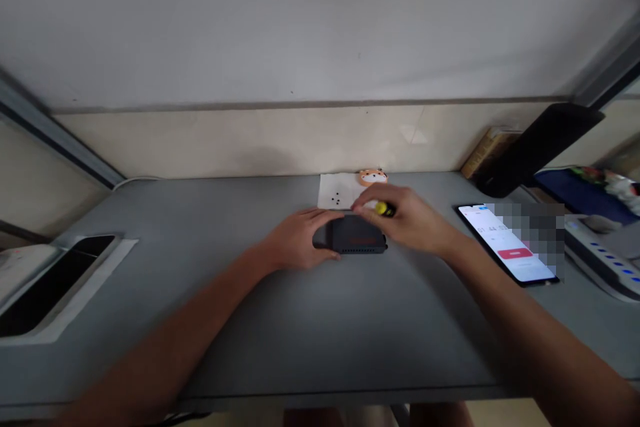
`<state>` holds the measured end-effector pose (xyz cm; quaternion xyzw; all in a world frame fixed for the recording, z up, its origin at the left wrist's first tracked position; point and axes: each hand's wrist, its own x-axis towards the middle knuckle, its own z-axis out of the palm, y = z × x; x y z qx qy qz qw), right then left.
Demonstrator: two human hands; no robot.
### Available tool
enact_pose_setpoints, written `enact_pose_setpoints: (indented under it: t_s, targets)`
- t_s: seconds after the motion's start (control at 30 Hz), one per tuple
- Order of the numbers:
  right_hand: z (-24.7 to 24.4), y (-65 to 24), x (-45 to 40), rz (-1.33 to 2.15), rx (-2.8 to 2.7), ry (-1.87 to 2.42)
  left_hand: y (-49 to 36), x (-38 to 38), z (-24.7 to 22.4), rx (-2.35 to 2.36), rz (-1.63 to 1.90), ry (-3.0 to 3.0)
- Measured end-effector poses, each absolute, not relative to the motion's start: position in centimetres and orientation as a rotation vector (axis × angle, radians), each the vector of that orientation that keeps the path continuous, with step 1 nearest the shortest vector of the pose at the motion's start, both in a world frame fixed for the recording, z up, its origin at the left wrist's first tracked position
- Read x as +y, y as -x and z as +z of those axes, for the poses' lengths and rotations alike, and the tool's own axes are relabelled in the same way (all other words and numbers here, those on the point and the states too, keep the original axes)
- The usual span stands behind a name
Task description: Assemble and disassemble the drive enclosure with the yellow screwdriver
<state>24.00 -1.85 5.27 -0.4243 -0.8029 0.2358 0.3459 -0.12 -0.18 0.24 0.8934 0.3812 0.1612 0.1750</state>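
A dark grey, box-shaped device (357,233) with a row of small slots along its near edge lies on the grey table. My left hand (296,241) grips its left end, thumb on the near side and fingers on the far side. Over the device's right part, my right hand (417,221) is closed on a screwdriver (385,208) with a yellow and black handle. Its tip is too small to make out. Just behind the device is a white paper (326,185) bearing several tiny black screws (336,199). An orange and white animal-faced item (373,177) sits at the paper's far right.
To the right, a lit phone (505,243) lies near a white power strip (605,253). A black cylinder (543,147) leans by a brownish box (487,150) at the back right. On the left lies a dark-screened tablet-like item (55,280). The wall (250,140) bounds the table's back.
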Motion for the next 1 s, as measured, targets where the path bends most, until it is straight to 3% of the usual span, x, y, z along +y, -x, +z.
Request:
enact_pose_setpoints:
  t_s: [0.13, 0.23, 0.47, 0.8, 1.0]
  targets:
    - [5.1, -24.4, 0.0, 0.45, -1.307, 1.018, 0.2, -0.5, 0.2, 1.027, 0.476, -2.596]
    - [3.4, -25.0, 1.5, 0.598, -0.929, 1.124, 0.2, -0.6, 0.2, 1.016, 0.486, -2.628]
    - [-0.1, -24.9, 1.6, 0.852, -1.058, 1.209, 0.1, -0.5, -0.1, 1.082, 0.487, -2.619]
    - [0.0, -24.6, 1.4, 0.881, -1.22, 1.263, 0.4, -0.5, 0.1, 0.996, 0.622, -2.668]
    - [0.0, -25.0, 1.6, 0.982, -1.038, 1.198, -0.2, -0.5, 0.2, 1.102, 0.734, -2.492]
